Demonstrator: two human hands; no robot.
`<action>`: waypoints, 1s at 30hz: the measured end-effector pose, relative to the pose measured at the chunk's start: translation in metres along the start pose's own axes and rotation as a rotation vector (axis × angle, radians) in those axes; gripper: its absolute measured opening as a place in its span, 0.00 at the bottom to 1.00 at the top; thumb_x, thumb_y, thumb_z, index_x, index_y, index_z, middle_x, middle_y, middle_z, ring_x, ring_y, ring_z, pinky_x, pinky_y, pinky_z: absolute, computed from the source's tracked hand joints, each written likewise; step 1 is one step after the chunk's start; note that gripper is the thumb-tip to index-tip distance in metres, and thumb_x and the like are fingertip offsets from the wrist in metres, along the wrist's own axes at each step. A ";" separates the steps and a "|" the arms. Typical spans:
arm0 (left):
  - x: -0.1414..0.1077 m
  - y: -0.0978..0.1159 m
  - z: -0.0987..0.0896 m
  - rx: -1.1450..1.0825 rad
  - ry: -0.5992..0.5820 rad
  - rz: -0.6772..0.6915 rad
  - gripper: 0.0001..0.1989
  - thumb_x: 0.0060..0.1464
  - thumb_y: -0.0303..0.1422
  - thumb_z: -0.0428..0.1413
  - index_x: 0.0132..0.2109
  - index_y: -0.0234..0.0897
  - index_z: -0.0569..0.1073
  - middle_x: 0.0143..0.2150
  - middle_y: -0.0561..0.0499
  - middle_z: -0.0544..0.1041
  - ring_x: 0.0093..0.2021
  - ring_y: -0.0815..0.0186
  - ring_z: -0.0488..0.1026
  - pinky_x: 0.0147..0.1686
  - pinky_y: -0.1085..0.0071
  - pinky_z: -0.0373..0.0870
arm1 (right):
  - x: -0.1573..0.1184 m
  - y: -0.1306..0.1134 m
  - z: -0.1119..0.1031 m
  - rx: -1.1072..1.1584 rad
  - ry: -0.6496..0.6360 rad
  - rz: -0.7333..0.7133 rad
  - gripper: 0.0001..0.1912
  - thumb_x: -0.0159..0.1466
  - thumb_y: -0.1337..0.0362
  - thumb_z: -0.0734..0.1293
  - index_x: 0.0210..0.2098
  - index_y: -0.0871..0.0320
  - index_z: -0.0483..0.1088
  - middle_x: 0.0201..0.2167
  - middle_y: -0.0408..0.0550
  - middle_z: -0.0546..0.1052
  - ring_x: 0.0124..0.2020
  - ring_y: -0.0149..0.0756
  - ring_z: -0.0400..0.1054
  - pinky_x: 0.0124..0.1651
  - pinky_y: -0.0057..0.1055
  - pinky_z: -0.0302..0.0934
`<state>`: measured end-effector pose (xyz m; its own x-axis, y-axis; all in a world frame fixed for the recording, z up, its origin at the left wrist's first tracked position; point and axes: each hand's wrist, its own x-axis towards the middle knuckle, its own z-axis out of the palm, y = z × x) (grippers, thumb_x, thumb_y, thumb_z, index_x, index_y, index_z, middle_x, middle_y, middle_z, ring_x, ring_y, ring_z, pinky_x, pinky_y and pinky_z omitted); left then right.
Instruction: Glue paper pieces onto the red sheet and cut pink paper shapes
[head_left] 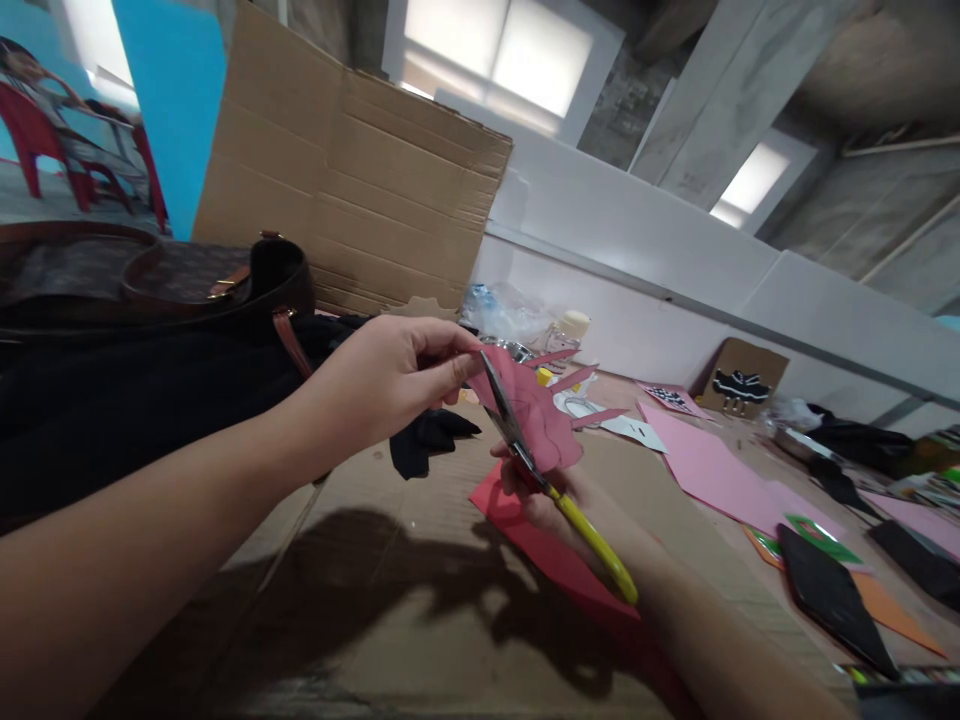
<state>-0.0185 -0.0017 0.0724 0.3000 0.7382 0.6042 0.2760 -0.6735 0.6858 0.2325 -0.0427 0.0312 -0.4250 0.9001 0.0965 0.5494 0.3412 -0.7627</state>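
Observation:
My left hand [405, 375] pinches the left edge of a pink paper cutout [536, 420], which has several thin strips sticking out on its right. Around the yellow-handled scissors [592, 540] my right hand [547, 490] is closed, its fingers partly hidden behind them. The scissor blades are parted and lie at the paper's left side, close to my left fingertips; whether they touch the paper I cannot tell. Below the hands a red paper sheet [517, 515] lies on a cardboard sheet [420, 620]. A black cut shape [427, 440] rests under my left hand.
At the left stand a brown handbag [292, 275] and black cloth [150, 390], with an upright cardboard panel [360, 170] behind. Pink sheets [705, 465], a black phone-like slab [832, 595] and a bottle [570, 330] are to the right. A person [45, 100] sits far left.

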 end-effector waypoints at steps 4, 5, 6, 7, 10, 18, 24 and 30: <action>0.000 -0.002 0.000 0.017 -0.003 -0.017 0.11 0.62 0.37 0.56 0.43 0.37 0.81 0.23 0.55 0.73 0.23 0.72 0.67 0.22 0.78 0.62 | 0.000 -0.006 0.000 -0.018 -0.003 0.034 0.22 0.62 0.46 0.67 0.45 0.56 0.69 0.36 0.49 0.71 0.45 0.47 0.66 0.43 0.38 0.66; 0.000 -0.002 0.000 0.021 -0.002 -0.016 0.11 0.62 0.37 0.56 0.43 0.37 0.81 0.23 0.55 0.73 0.24 0.72 0.68 0.22 0.78 0.62 | 0.000 -0.007 0.000 -0.025 -0.008 0.024 0.22 0.61 0.45 0.68 0.45 0.56 0.69 0.37 0.50 0.71 0.45 0.46 0.65 0.43 0.38 0.65; 0.000 -0.002 0.000 0.025 -0.001 -0.015 0.11 0.62 0.37 0.56 0.43 0.37 0.81 0.23 0.55 0.74 0.24 0.72 0.68 0.22 0.78 0.62 | 0.001 -0.007 -0.001 -0.030 -0.009 0.009 0.23 0.61 0.45 0.68 0.45 0.56 0.68 0.38 0.50 0.71 0.44 0.46 0.65 0.43 0.38 0.65; 0.000 -0.002 0.000 0.026 -0.001 -0.014 0.11 0.62 0.37 0.56 0.43 0.38 0.81 0.23 0.55 0.74 0.24 0.72 0.68 0.22 0.78 0.62 | 0.001 -0.006 -0.001 -0.033 -0.009 -0.007 0.23 0.62 0.45 0.67 0.45 0.56 0.68 0.38 0.51 0.71 0.43 0.45 0.64 0.42 0.37 0.65; 0.000 -0.002 -0.001 0.029 -0.001 -0.012 0.11 0.62 0.37 0.56 0.42 0.39 0.82 0.23 0.55 0.74 0.24 0.72 0.68 0.23 0.78 0.62 | 0.003 -0.001 -0.001 -0.039 -0.031 -0.047 0.24 0.63 0.43 0.66 0.45 0.57 0.67 0.37 0.49 0.69 0.38 0.41 0.63 0.40 0.36 0.65; 0.000 -0.002 0.000 0.027 0.005 -0.009 0.10 0.61 0.36 0.56 0.42 0.40 0.82 0.23 0.55 0.74 0.24 0.72 0.68 0.23 0.77 0.62 | 0.001 0.008 0.003 0.076 -0.038 -0.025 0.32 0.64 0.44 0.67 0.60 0.54 0.62 0.39 0.47 0.69 0.37 0.39 0.63 0.40 0.35 0.66; 0.000 0.001 0.001 0.046 0.028 0.000 0.10 0.60 0.35 0.57 0.42 0.38 0.82 0.23 0.55 0.74 0.24 0.71 0.69 0.23 0.77 0.62 | 0.001 0.003 0.003 0.051 -0.042 -0.050 0.27 0.62 0.46 0.69 0.54 0.55 0.66 0.40 0.49 0.71 0.39 0.41 0.66 0.41 0.35 0.67; 0.000 0.002 0.001 0.083 0.040 0.029 0.09 0.59 0.33 0.57 0.41 0.39 0.83 0.23 0.55 0.75 0.24 0.71 0.70 0.23 0.76 0.62 | 0.001 0.007 0.002 0.062 -0.033 -0.009 0.19 0.62 0.51 0.69 0.47 0.54 0.66 0.38 0.47 0.70 0.40 0.41 0.64 0.42 0.34 0.65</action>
<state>-0.0174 -0.0034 0.0736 0.2732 0.7180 0.6402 0.3429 -0.6945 0.6326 0.2343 -0.0401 0.0251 -0.4538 0.8872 0.0836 0.4999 0.3311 -0.8003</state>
